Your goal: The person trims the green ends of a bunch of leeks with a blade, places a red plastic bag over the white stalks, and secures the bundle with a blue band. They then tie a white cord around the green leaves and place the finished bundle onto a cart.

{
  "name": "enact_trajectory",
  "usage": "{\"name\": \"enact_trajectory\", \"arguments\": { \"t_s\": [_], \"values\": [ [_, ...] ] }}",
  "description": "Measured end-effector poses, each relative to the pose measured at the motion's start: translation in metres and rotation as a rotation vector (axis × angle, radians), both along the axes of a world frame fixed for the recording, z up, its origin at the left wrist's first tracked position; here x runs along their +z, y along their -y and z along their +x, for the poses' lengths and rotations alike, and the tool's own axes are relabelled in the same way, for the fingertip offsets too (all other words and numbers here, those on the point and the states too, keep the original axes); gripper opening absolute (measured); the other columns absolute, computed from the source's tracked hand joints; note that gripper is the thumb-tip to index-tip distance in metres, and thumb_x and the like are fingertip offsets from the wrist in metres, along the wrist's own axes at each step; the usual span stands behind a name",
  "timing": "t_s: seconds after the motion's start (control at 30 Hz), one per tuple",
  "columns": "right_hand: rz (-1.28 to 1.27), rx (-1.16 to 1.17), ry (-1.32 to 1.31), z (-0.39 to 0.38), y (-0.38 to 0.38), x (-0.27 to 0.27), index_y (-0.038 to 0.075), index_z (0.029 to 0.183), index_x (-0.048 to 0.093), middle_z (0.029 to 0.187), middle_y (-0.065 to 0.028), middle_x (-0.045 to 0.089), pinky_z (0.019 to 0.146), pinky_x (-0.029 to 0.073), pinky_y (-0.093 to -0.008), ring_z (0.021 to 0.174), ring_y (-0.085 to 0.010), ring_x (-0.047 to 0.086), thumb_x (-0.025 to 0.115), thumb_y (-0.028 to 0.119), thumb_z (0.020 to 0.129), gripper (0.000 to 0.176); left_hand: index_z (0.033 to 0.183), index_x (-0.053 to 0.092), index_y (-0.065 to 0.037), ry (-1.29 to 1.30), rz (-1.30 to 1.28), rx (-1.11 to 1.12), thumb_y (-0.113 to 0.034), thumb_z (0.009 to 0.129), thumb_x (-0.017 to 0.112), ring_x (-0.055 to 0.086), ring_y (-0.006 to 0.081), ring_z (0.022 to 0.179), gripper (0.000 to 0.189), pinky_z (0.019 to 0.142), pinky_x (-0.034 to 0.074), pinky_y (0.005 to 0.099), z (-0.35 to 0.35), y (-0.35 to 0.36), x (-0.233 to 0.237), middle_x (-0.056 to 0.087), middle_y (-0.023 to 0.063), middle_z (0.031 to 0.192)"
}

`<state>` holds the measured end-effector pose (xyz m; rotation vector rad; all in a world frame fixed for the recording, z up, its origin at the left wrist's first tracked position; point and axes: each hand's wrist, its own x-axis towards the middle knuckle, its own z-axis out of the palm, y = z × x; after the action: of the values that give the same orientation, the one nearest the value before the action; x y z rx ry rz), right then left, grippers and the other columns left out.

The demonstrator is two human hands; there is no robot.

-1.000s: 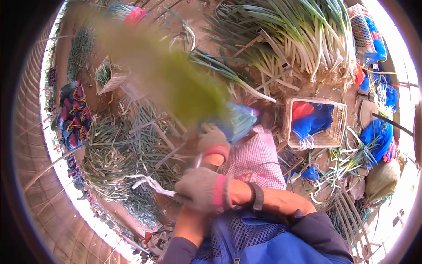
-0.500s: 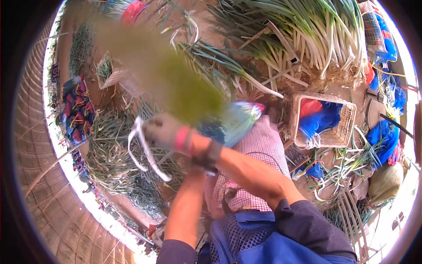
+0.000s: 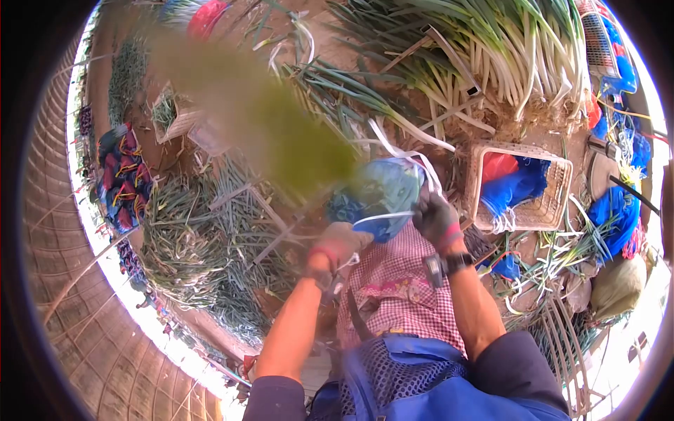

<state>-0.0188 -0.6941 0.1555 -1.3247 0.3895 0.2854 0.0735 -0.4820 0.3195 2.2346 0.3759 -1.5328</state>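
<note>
A blue mesh bag (image 3: 393, 188) lies across my lap, with pale green stalks showing faintly through it. A white strap (image 3: 390, 216) runs over the near side of the bag, between my two hands. My left hand (image 3: 342, 242), gloved, is closed at the left end of that strap, beside the bag. On the other side, my gloved right hand (image 3: 434, 216) is closed around the strap at the bag's right edge. Loose strap rises above it and curls over the top of the bag. A blurred green-brown smear hides the bag's upper left.
A large pile of leeks (image 3: 505, 63) lies at the top right, by a metal frame (image 3: 453, 59). Right of me stands a plastic crate (image 3: 519, 223) holding blue and red mesh. Leafy trimmings (image 3: 186, 245) heap up on the left. A metal rack (image 3: 562, 344) is at lower right.
My hands were crossed at the left, with the strap dangling there. Now they are apart on either side of the bag, my right hand moved right, and the strap passes around the bag.
</note>
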Motion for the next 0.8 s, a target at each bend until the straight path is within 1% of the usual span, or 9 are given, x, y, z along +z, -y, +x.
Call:
{"name": "enact_trajectory", "arguments": {
  "t_s": [0.1, 0.17, 0.2, 0.33, 0.37, 0.43, 0.53, 0.67, 0.8],
  "values": [
    [-0.069, 0.218, -0.033, -0.058, 0.007, 0.045, 0.011, 0.082, 0.051, 0.071, -0.0001, 0.05, 0.056, 0.041, -0.0309, 0.064, -0.0182, 0.049, 0.048, 0.023, 0.1, 0.022, 0.089, 0.072, -0.001, -0.179, -0.199, 0.666, -0.018, 0.089, 0.071, 0.062, 0.0164, 0.065, 0.017, 0.059, 0.048, 0.0298, -0.002, 0.008, -0.003, 0.073, 0.0098, 0.082],
    [0.419, 0.126, -0.495, -0.066, 0.0, 0.071, 0.012, 0.082, 0.051, 0.07, -0.0005, 0.049, 0.055, 0.041, -0.0314, 0.062, -0.0187, 0.049, 0.047, 0.027, 0.102, 0.025, 0.088, 0.07, -0.001, 0.145, -0.381, 0.287, -0.02, 0.091, 0.07, 0.058, 0.0124, 0.064, 0.02, 0.055, 0.045, 0.027, -0.036, -0.013, -0.043, 0.072, 0.0089, 0.082],
    [0.93, -0.122, -0.933, -0.053, -0.008, 0.102, 0.012, 0.08, 0.05, 0.069, -0.0006, 0.049, 0.054, 0.041, -0.0317, 0.061, -0.0186, 0.049, 0.047, 0.028, 0.103, 0.028, 0.086, 0.068, -0.001, 0.072, -0.414, 0.463, -0.022, 0.091, 0.07, 0.057, 0.0118, 0.064, 0.021, 0.054, 0.045, 0.0266, -0.04, -0.009, -0.041, 0.07, 0.0086, 0.081],
    [0.726, 0.041, -0.982, -0.061, -0.023, 0.092, 0.014, 0.081, 0.05, 0.069, 0.0002, 0.048, 0.053, 0.04, -0.0318, 0.06, -0.0176, 0.048, 0.046, 0.034, 0.105, 0.031, 0.079, 0.06, -0.004, -0.236, -0.48, 1.227, -0.027, 0.093, 0.068, 0.056, 0.0108, 0.062, 0.028, 0.05, 0.045, 0.0257, -0.043, 0.015, -0.016, 0.064, 0.0077, 0.076],
    [0.873, -0.041, -1.004, -0.073, -0.022, 0.074, 0.012, 0.083, 0.053, 0.07, 0.0002, 0.05, 0.054, 0.043, -0.0313, 0.062, -0.0181, 0.052, 0.046, 0.034, 0.105, 0.031, 0.08, 0.059, -0.006, -0.208, -0.484, 1.233, -0.031, 0.094, 0.068, 0.056, 0.0122, 0.059, 0.03, 0.05, 0.046, 0.0276, -0.049, 0.014, -0.018, 0.062, 0.0064, 0.076],
    [-0.052, 0.402, -0.418, -0.103, -0.012, 0.033, 0.01, 0.087, 0.056, 0.072, -0.0003, 0.054, 0.056, 0.046, -0.0323, 0.063, -0.0174, 0.055, 0.048, 0.033, 0.104, 0.03, 0.08, 0.059, -0.007, -0.177, -0.517, 1.259, -0.031, 0.094, 0.068, 0.056, 0.0124, 0.057, 0.029, 0.05, 0.046, 0.0275, -0.054, 0.016, -0.019, 0.063, 0.0065, 0.075],
    [-0.672, 0.845, -0.486, -0.065, 0.037, 0.051, 0.003, 0.089, 0.064, 0.075, -0.0075, 0.063, 0.061, 0.049, -0.0344, 0.066, -0.0191, 0.061, 0.056, 0.039, 0.097, 0.038, 0.082, 0.065, -0.004, -0.131, -0.447, 1.122, -0.036, 0.098, 0.062, 0.059, 0.0138, 0.057, 0.036, 0.051, 0.046, 0.0275, -0.064, 0.005, -0.029, 0.067, 0.0076, 0.078],
    [-0.774, 0.82, -0.63, 0.01, 0.053, 0.118, -0.003, 0.09, 0.073, 0.077, -0.0134, 0.071, 0.067, 0.052, -0.0357, 0.071, -0.0199, 0.067, 0.066, 0.043, 0.089, 0.047, 0.092, 0.071, 0.0, 0.054, -0.471, 0.877, -0.037, 0.102, 0.053, 0.065, 0.017, 0.069, 0.043, 0.064, 0.051, 0.0281, -0.08, -0.002, -0.032, 0.072, 0.0077, 0.084],
    [-0.743, 0.918, -0.201, 0.067, -0.028, 0.181, 0.002, 0.097, 0.071, 0.085, -0.0153, 0.073, 0.073, 0.053, -0.0364, 0.08, -0.0241, 0.07, 0.07, 0.035, 0.088, 0.034, 0.107, 0.066, -0.005, 0.633, -0.517, 0.331, -0.03, 0.107, 0.039, 0.068, 0.0296, 0.076, 0.037, 0.069, 0.054, 0.0396, -0.105, 0.002, -0.074, 0.071, 0.0164, 0.091]
  ]
}}
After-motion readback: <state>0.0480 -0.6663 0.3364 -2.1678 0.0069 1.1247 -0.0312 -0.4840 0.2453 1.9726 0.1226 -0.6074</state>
